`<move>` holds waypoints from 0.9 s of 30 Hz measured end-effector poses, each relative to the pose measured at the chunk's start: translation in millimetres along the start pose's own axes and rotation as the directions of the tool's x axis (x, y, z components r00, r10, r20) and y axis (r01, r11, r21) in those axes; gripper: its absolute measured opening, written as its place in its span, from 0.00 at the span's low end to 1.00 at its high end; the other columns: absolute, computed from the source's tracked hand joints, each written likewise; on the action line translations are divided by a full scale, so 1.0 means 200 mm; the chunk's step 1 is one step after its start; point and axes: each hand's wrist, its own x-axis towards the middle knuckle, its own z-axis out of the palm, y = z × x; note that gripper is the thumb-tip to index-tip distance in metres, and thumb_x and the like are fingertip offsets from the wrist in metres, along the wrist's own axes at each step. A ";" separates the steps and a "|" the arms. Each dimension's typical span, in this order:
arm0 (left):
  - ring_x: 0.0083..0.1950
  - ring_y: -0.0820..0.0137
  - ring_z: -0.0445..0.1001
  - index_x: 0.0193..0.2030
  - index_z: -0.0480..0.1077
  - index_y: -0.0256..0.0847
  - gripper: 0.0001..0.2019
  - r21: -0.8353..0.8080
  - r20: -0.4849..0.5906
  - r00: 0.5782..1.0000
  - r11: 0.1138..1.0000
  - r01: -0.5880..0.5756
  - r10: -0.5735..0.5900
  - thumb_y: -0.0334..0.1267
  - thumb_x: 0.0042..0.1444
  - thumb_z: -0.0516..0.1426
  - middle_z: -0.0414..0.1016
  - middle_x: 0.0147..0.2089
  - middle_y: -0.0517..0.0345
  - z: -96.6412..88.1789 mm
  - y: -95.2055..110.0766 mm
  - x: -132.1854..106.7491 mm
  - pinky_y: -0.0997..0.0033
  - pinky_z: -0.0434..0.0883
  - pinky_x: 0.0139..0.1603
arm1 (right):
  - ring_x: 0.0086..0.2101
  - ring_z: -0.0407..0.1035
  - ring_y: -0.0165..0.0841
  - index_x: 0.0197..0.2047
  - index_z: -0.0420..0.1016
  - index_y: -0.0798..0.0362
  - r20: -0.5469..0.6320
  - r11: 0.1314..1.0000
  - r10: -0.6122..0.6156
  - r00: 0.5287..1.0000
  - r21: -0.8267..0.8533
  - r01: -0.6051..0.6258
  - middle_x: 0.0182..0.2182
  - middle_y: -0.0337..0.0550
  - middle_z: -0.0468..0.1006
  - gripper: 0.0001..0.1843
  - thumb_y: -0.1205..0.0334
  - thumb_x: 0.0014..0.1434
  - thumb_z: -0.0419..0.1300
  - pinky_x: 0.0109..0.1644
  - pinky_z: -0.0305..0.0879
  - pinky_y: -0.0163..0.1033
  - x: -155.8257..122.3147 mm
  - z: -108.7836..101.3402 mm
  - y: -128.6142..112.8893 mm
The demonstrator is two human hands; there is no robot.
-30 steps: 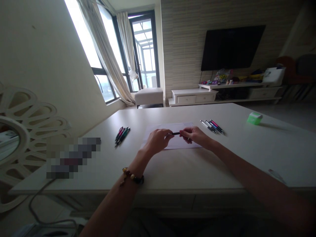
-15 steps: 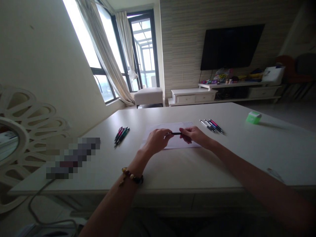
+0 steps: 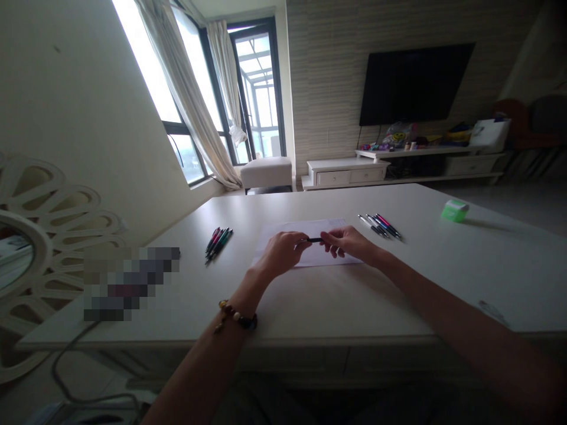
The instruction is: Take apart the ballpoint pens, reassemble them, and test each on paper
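Note:
Both hands meet over a white sheet of paper (image 3: 310, 227) on the pale table (image 3: 336, 295). My left hand (image 3: 280, 254), a beaded bracelet at its wrist, pinches one end of a dark pen (image 3: 314, 240). My right hand (image 3: 349, 243) grips the other end with curled fingers. The pen lies level between them, just above the paper. A bunch of several pens (image 3: 218, 242) lies to the left of the paper. Another bunch of pens (image 3: 381, 226) lies to its right.
A small green box (image 3: 454, 210) stands at the table's far right. A round mirror with a white ornate frame (image 3: 26, 248) leans at the left. A cable (image 3: 71, 360) hangs off the table's near left edge. Beyond are a TV, a low cabinet and a window.
My right hand has slid slightly left along the pen, so less of the pen shows between my hands. The view has barely shifted.

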 end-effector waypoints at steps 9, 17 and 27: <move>0.30 0.72 0.71 0.38 0.76 0.41 0.10 -0.016 -0.019 1.000 1.000 0.016 -0.017 0.40 0.58 0.54 0.78 0.34 0.54 0.00 0.00 0.00 0.74 0.64 0.31 | 0.20 0.65 0.26 0.31 0.74 0.60 -0.050 0.999 -0.036 0.998 -0.012 0.035 0.22 0.43 0.73 0.26 0.41 0.50 0.60 0.20 0.56 0.31 0.00 0.00 -0.02; 0.30 0.72 0.71 0.38 0.76 0.41 0.11 -0.002 -0.007 1.000 1.000 0.004 -0.004 0.40 0.59 0.53 0.78 0.34 0.54 0.01 0.00 0.00 0.75 0.63 0.31 | 0.21 0.66 0.26 0.33 0.74 0.60 -0.009 1.000 -0.021 1.000 0.007 0.021 0.25 0.44 0.74 0.25 0.42 0.50 0.61 0.20 0.57 0.32 0.00 0.00 -0.01; 0.30 0.72 0.70 0.39 0.76 0.41 0.11 -0.012 0.010 0.999 0.999 0.035 -0.035 0.40 0.58 0.53 0.78 0.33 0.54 0.00 0.01 0.00 0.75 0.63 0.30 | 0.20 0.66 0.26 0.32 0.74 0.59 -0.002 0.999 -0.003 1.000 0.042 0.003 0.24 0.44 0.75 0.23 0.44 0.51 0.61 0.20 0.56 0.32 0.00 0.00 -0.03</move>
